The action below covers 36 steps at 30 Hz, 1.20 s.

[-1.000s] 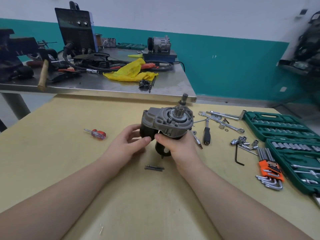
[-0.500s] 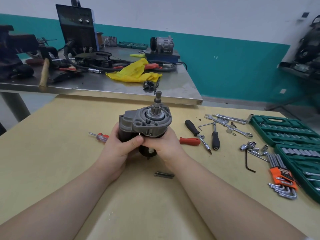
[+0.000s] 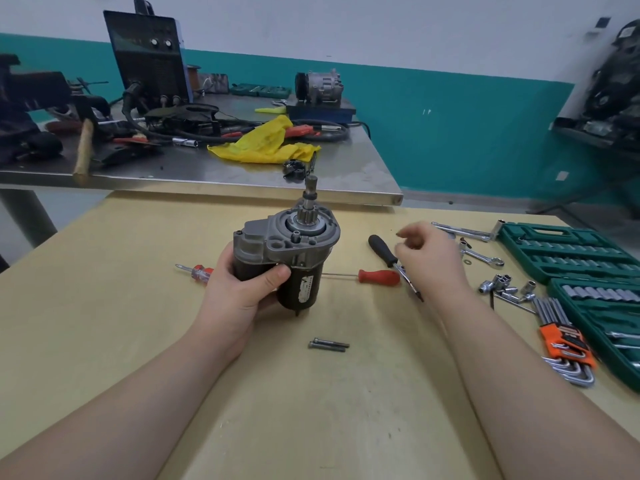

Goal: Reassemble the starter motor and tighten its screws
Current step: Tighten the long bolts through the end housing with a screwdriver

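Note:
The starter motor (image 3: 294, 251) stands upright on the wooden table (image 3: 104, 306), its grey housing and pinion shaft pointing up and its black body below. My left hand (image 3: 239, 289) grips the black body from the left, thumb across the front. My right hand (image 3: 429, 258) hovers to the right of the motor with loosely bent fingers, holding nothing, just above a black-handled screwdriver (image 3: 384, 251). A red-handled screwdriver (image 3: 377, 277) lies between the motor and that hand. Two long bolts (image 3: 328, 345) lie side by side in front of the motor.
A small red screwdriver (image 3: 199, 271) lies left of the motor. Wrenches (image 3: 464, 233), loose sockets (image 3: 502, 285), an orange hex key set (image 3: 564, 344) and two green socket cases (image 3: 568, 251) fill the right side. A cluttered steel bench (image 3: 207, 174) stands behind.
My right hand has let go of the motor and moved right, over the black-handled screwdriver. The left hand alone now holds the motor upright.

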Tool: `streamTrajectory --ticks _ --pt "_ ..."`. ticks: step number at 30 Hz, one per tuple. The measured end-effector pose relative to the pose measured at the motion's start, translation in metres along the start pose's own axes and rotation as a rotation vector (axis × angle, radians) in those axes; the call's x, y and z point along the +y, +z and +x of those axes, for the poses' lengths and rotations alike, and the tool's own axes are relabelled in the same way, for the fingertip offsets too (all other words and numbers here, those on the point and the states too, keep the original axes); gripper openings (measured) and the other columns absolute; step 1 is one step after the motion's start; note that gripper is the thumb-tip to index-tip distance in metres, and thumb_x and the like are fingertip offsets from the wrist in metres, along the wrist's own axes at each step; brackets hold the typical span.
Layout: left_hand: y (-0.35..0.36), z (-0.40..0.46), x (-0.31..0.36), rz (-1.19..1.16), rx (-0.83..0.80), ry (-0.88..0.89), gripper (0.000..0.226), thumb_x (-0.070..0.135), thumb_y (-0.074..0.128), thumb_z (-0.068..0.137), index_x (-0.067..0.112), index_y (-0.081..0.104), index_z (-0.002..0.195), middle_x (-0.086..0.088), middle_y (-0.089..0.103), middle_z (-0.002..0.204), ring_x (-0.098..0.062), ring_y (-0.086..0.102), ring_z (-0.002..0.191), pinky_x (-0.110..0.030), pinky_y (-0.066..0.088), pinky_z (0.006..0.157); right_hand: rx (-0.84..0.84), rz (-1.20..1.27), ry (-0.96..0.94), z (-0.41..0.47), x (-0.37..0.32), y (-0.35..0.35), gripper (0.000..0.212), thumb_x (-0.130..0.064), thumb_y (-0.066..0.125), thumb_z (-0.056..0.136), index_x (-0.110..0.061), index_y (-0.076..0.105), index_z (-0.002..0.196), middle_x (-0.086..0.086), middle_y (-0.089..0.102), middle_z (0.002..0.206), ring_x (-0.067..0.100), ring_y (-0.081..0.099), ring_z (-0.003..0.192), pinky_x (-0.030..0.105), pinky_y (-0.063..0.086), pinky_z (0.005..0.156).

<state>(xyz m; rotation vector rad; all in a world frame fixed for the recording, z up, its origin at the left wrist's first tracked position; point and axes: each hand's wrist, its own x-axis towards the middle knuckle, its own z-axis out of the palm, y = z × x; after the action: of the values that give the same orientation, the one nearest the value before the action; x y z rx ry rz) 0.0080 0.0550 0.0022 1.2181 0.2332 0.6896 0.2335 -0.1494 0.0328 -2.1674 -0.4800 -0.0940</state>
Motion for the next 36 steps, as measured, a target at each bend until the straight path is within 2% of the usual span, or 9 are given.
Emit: streamTrajectory --ticks 4,12,15,18,20,25,30,33,36 --pt "0.002 -0.004 0.002 0.003 0.012 0.009 0.057 0.009 0.084 0.080 0.020 0.067 0.133 -0.011 0.074 0.133 -0.031 0.073 0.120 -0.058 0.065 0.080 0.067 -0.238 0.128 0.019 0.033 -0.001 0.036 -0.023 0.064 0.086 -0.031 0.068 0.121 -0.004 0.066 0.112 0.024 0.064 0.100 0.040 0.056 0.080" --pt "0.007 -0.015 0.003 0.038 0.019 0.036 0.070 0.012 0.086 0.076 0.014 0.062 0.141 -0.014 0.073 0.135 -0.036 0.072 0.121 -0.062 0.064 0.083 0.024 -0.271 0.252 0.038 0.055 -0.008 0.045 -0.016 0.073 0.084 -0.020 0.068 0.129 0.006 0.069 0.119 0.029 0.062 0.102 0.033 0.048 0.081" --pt "0.004 -0.015 0.003 0.070 0.022 0.030 0.070 0.007 0.085 0.076 0.012 0.061 0.142 -0.014 0.073 0.134 -0.038 0.071 0.123 -0.065 0.063 0.087 0.105 -0.105 0.314 0.036 0.055 -0.012 0.044 -0.017 0.075 0.083 -0.024 0.069 0.126 0.003 0.068 0.112 0.026 0.062 0.095 0.032 0.046 0.077" --pt "0.003 -0.015 0.003 0.102 0.038 0.032 0.070 0.006 0.086 0.073 0.013 0.064 0.139 -0.015 0.074 0.132 -0.039 0.071 0.123 -0.064 0.062 0.089 0.134 0.407 0.370 0.031 0.047 -0.014 0.044 -0.013 0.073 0.086 -0.026 0.068 0.128 0.005 0.074 0.094 0.020 0.066 0.070 0.033 0.052 0.066" --pt "0.002 -0.015 0.003 0.110 0.042 0.035 0.070 0.006 0.088 0.072 0.014 0.065 0.138 -0.014 0.075 0.131 -0.038 0.071 0.122 -0.066 0.062 0.090 0.045 0.632 0.280 0.027 0.038 -0.014 0.047 -0.005 0.071 0.089 -0.030 0.067 0.128 0.000 0.074 0.101 0.017 0.070 0.072 0.036 0.062 0.072" --pt "0.002 -0.013 0.002 0.106 0.040 0.037 0.074 0.005 0.094 0.068 0.013 0.066 0.137 -0.015 0.075 0.130 -0.040 0.071 0.122 -0.068 0.061 0.091 -0.188 0.596 0.017 0.012 0.013 -0.005 0.045 0.006 0.069 0.090 -0.033 0.078 0.111 -0.012 0.078 0.095 0.014 0.073 0.082 0.040 0.059 0.079" --pt "0.003 -0.012 0.001 0.118 0.045 0.042 0.071 0.013 0.094 0.067 0.015 0.068 0.133 -0.015 0.076 0.128 -0.039 0.073 0.119 -0.064 0.063 0.088 -0.364 0.692 -0.088 0.000 -0.009 -0.002 0.041 0.020 0.061 0.088 -0.014 0.076 0.106 0.001 0.072 0.090 0.023 0.061 0.087 0.030 0.050 0.071" --pt "0.003 -0.012 0.002 0.116 0.062 0.034 0.079 0.024 0.097 0.060 0.018 0.069 0.133 -0.013 0.077 0.128 -0.037 0.074 0.118 -0.062 0.063 0.088 -0.421 0.693 -0.134 -0.003 -0.016 -0.004 0.041 0.024 0.060 0.087 -0.010 0.075 0.104 0.003 0.070 0.089 0.021 0.061 0.083 0.036 0.048 0.074" --pt "0.002 -0.011 0.001 0.127 0.059 0.035 0.078 0.025 0.098 0.060 0.019 0.070 0.132 -0.013 0.077 0.128 -0.038 0.073 0.119 -0.065 0.062 0.090 -0.464 0.672 -0.178 -0.006 -0.022 -0.005 0.040 0.024 0.061 0.087 -0.011 0.075 0.098 0.002 0.069 0.087 0.013 0.062 0.078 0.026 0.050 0.071"
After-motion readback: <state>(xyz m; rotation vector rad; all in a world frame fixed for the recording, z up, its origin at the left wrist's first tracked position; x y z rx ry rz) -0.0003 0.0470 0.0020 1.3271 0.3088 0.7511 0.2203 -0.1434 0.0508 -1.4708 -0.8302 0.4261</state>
